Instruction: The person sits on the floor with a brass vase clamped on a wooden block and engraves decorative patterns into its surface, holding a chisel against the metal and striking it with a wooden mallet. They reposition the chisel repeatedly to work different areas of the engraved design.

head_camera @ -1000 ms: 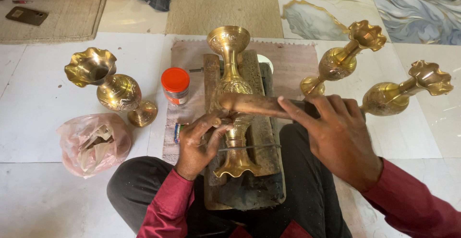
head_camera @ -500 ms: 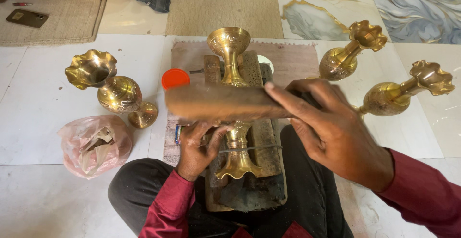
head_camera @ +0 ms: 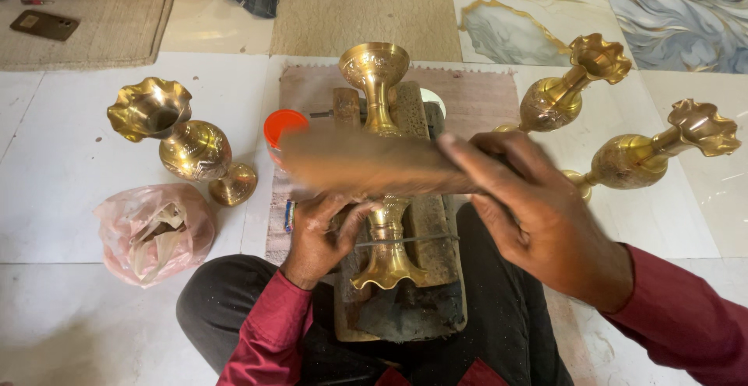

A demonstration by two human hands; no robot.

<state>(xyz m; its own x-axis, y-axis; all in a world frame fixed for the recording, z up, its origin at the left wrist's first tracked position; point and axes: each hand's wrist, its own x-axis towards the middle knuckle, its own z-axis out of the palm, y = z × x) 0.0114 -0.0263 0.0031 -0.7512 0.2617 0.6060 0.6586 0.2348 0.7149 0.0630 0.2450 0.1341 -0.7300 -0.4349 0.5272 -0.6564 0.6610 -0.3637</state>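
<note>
Hammering step, I judge: my right hand (head_camera: pixel 545 215) grips a blurred wooden mallet (head_camera: pixel 366 164); left hand (head_camera: pixel 319 234) fingers pinch something unclear against the brass vase (head_camera: pixel 382 191). Next blow needs that steady.

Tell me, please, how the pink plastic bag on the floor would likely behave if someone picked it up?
The pink plastic bag looks thin and crumpled, so it would probably sag and change shape. Its mouth gapes open, so the pale scraps inside might spill. It seems lightly filled, likely light.
</note>
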